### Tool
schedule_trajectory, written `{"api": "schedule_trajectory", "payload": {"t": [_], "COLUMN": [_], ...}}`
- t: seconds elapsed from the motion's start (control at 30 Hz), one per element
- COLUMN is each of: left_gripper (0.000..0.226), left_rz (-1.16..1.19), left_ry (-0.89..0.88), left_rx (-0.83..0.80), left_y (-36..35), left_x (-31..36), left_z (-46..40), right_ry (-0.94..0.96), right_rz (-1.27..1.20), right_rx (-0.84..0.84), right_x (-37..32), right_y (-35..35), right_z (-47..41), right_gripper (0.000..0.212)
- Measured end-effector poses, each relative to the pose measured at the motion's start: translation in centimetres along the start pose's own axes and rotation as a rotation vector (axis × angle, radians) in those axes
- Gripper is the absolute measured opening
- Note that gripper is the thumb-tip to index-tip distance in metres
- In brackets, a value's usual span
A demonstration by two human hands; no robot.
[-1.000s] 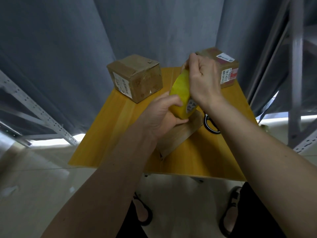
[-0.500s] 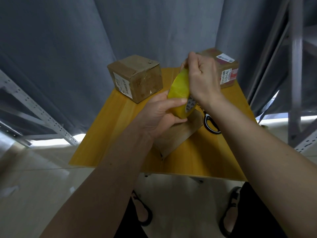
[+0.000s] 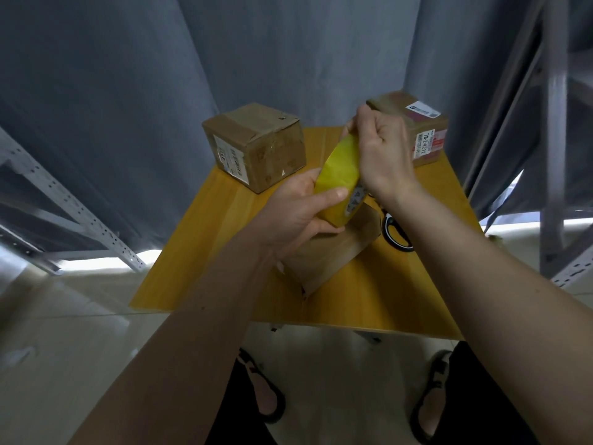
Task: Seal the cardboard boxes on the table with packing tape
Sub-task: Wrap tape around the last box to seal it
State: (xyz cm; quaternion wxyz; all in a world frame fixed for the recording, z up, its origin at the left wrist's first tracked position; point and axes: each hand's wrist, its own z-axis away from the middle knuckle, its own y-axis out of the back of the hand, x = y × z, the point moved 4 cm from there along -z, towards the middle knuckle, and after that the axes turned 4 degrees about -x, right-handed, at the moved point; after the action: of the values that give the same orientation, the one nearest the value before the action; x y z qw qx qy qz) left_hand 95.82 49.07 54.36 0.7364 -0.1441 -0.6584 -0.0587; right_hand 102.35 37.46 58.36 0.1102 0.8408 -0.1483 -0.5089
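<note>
Tape roll in left grip, right grip atop

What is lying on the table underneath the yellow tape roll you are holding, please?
A flat cardboard box lies under the tape roll, with black scissors beside it. Both hands and the roll cover its far part.

Grey curtain, metal shelving uprights, sandalled feet on pale floor

"78-2-4212" on the right cardboard box's side label
</note>
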Motion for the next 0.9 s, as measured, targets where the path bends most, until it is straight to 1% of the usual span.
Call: {"api": "schedule_trajectory", "payload": {"t": [0.07, 0.1, 0.17, 0.2, 0.4, 0.53, 0.6, 0.67, 0.77, 0.9], "left_gripper": [0.049, 0.046, 0.03, 0.026, 0.037, 0.049, 0.047, 0.04, 0.034, 0.038], "left_rz": [0.023, 0.034, 0.043, 0.039, 0.015, 0.021, 0.003, -0.022, -0.075, -0.077], "left_ry": [0.014, 0.016, 0.01, 0.008, 0.0, -0.001, 0.012, 0.022, 0.019, 0.014], "left_rx": [-0.004, 0.003, 0.019, 0.019, 0.002, -0.053, -0.017, 0.007, -0.034, -0.069], "left_y": [-0.17, -0.24, -0.25, -0.22, -0.06, -0.05, -0.02, -0.02, -0.11, 0.34], "left_x": [0.02, -0.03, -0.22, -0.27, -0.19, 0.09, 0.07, -0.07, -0.27, -0.44], "left_z": [-0.01, -0.08, -0.27, -0.36, -0.16, 0.01, -0.19, -0.42, -0.52, -0.32], "right_ry": [-0.008, -0.012, -0.022, -0.024, 0.01, 0.018, 0.012, 0.003, -0.004, 0.0], "right_rz": [0.001, 0.003, 0.01, 0.009, 0.0, 0.002, -0.001, 0.002, -0.009, -0.034], "right_rx": [-0.005, -0.008, -0.014, -0.017, -0.014, 0.001, -0.005, -0.021, -0.04, -0.066], "right_x": [0.02, 0.01, -0.01, 0.07, 0.09, -0.02, 0.12, 0.36, 0.75, 0.83], "right_y": [-0.08, -0.13, -0.2, -0.21, 0.05, 0.12, 0.04, -0.06, -0.1, -0.05], "right_z": [-0.08, -0.08, 0.01, 0.07, 0.19, -0.12, -0.13, -0.06, 0.05, -0.1], "right_gripper": [0.046, 0.047, 0.048, 0.048, 0.049, 0.049, 0.05, 0.049, 0.049, 0.048]}}
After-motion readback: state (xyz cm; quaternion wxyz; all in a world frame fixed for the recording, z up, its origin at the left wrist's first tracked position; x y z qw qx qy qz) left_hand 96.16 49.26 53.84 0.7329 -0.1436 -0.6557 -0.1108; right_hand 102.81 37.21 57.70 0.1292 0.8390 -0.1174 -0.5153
